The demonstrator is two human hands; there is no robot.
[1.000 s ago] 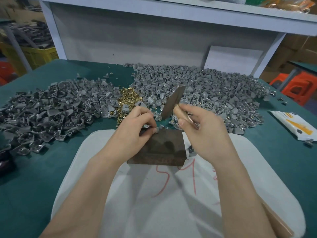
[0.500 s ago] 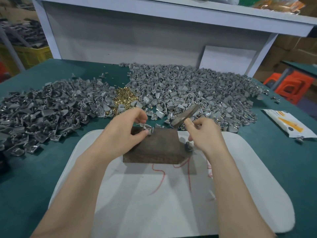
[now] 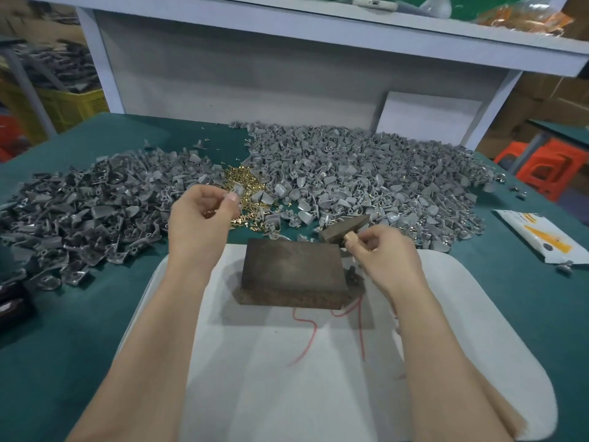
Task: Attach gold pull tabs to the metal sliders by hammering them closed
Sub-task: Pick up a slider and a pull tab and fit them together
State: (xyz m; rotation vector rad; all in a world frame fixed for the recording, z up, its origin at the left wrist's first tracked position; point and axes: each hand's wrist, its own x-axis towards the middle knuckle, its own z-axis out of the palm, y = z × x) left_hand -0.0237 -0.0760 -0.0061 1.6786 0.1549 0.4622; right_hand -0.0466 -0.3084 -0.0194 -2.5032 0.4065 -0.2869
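My left hand pinches a grey metal slider and holds it up over the small heap of gold pull tabs. My right hand grips the wooden handle of a small hammer, whose metal head lies low just beyond the far right corner of the rusty steel block. The top of the block is bare. One big pile of grey sliders lies at the left and another pile of grey sliders at the right.
The block stands on a white board with red marks, on a green table. A white and yellow packet lies at the right edge. A dark object sits at the left edge. A grey back panel closes the far side.
My left hand has lifted the slider off the block and carried it up and left toward the gold tabs. The hammer has come down from raised to low beside the block.
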